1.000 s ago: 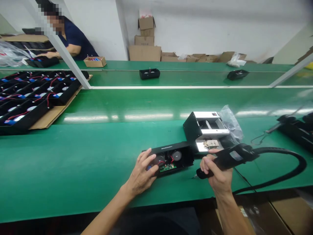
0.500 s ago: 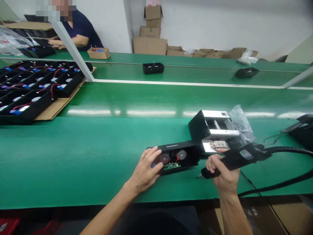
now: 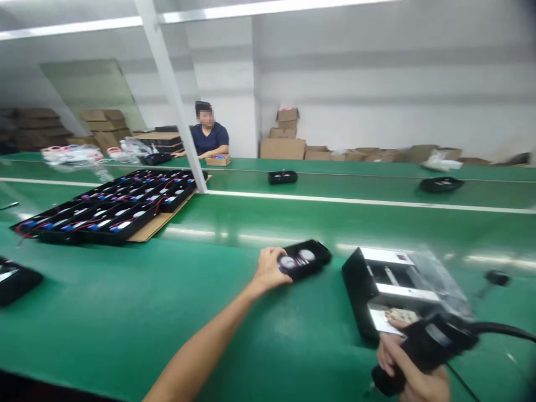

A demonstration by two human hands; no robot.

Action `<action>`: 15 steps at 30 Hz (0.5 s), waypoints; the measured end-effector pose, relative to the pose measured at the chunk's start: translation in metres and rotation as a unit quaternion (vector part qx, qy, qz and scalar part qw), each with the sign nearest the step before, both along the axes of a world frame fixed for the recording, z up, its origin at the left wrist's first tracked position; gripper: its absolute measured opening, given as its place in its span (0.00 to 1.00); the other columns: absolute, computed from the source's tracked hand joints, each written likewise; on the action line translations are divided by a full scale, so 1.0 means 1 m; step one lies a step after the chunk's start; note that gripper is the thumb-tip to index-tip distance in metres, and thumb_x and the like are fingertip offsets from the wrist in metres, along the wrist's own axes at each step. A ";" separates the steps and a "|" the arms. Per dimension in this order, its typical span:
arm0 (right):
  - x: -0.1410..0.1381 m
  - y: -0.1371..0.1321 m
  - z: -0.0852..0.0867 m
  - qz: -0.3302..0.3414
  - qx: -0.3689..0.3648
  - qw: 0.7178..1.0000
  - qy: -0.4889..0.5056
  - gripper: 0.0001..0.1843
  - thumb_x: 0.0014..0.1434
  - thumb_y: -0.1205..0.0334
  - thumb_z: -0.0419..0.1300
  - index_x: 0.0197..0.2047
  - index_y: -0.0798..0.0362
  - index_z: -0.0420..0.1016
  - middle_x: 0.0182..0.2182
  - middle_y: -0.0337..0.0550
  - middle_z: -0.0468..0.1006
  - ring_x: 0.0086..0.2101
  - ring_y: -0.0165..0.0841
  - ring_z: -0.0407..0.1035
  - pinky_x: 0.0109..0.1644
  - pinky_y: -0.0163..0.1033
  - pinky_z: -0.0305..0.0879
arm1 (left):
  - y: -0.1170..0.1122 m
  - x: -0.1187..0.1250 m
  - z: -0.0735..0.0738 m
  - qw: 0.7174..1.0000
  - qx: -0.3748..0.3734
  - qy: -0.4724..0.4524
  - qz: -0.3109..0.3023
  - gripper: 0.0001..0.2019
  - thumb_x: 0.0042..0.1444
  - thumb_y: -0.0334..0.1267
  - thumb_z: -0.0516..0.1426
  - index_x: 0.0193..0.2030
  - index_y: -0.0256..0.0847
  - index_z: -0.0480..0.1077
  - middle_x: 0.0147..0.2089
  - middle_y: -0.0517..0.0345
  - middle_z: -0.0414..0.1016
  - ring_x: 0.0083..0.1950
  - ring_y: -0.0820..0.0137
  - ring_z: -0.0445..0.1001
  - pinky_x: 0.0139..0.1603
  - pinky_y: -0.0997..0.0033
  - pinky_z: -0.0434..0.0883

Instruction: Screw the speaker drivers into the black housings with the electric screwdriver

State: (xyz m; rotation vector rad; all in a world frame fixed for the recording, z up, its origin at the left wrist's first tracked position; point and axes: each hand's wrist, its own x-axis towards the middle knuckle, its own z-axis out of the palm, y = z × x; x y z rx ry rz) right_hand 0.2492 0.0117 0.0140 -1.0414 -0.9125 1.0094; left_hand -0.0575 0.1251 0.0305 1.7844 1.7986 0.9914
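Well inside bench edge, clear of the machine, left hand grips casing.

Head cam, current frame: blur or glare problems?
Head view: the right hand and the black power tool it grips look smeared; head view: the black case held by the left hand is soft, its two round discs readable; head view: pale glare streaks cross the green table.

Far beyond left fingers: stacked brown cartons. Beyond and leftward: slanted white post, seated person in dark top, blurred bags, probably plastic.
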 end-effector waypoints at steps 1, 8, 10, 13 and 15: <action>-0.001 0.000 0.002 -0.009 -0.013 1.000 -0.001 0.24 0.52 0.57 0.74 0.49 0.50 0.72 0.19 0.32 0.68 0.16 0.29 0.62 0.20 0.37 0.55 | 0.018 0.004 0.006 0.999 0.004 -0.003 0.041 0.32 0.33 0.35 0.76 0.49 0.43 0.75 0.55 0.49 0.72 0.60 0.52 0.68 0.61 0.49 0.70; 0.009 0.006 0.046 0.100 0.047 0.977 0.183 0.19 0.47 0.58 0.72 0.40 0.49 0.71 0.23 0.33 0.64 0.22 0.27 0.60 0.27 0.37 0.57 | 0.086 0.032 0.034 0.987 0.021 -0.081 0.134 0.21 0.66 0.44 0.59 0.63 0.39 0.67 0.66 0.46 0.68 0.62 0.56 0.71 0.61 0.44 0.72; 0.014 0.007 0.055 0.143 0.081 0.956 0.244 0.20 0.48 0.55 0.71 0.42 0.47 0.70 0.22 0.29 0.57 0.19 0.24 0.50 0.24 0.35 0.50 | 0.070 0.042 0.031 0.990 0.021 -0.114 0.075 0.20 0.65 0.41 0.61 0.61 0.39 0.69 0.67 0.46 0.67 0.66 0.55 0.68 0.65 0.44 0.68; 0.012 0.007 0.056 0.184 0.108 0.935 0.284 0.22 0.52 0.53 0.69 0.47 0.46 0.69 0.20 0.25 0.50 0.17 0.23 0.39 0.20 0.34 0.41 | 0.015 0.064 0.016 0.983 -0.025 -0.160 -0.087 0.10 0.60 0.39 0.62 0.48 0.39 0.76 0.57 0.51 0.77 0.62 0.60 0.72 0.67 0.53 0.68; 0.006 0.008 0.050 0.201 0.114 0.931 0.282 0.20 0.53 0.53 0.68 0.47 0.46 0.69 0.19 0.25 0.51 0.15 0.22 0.38 0.20 0.34 0.41 | -0.031 0.082 0.003 0.957 -0.088 -0.183 -0.209 0.10 0.56 0.43 0.66 0.40 0.41 0.78 0.46 0.54 0.82 0.50 0.63 0.79 0.57 0.60 0.74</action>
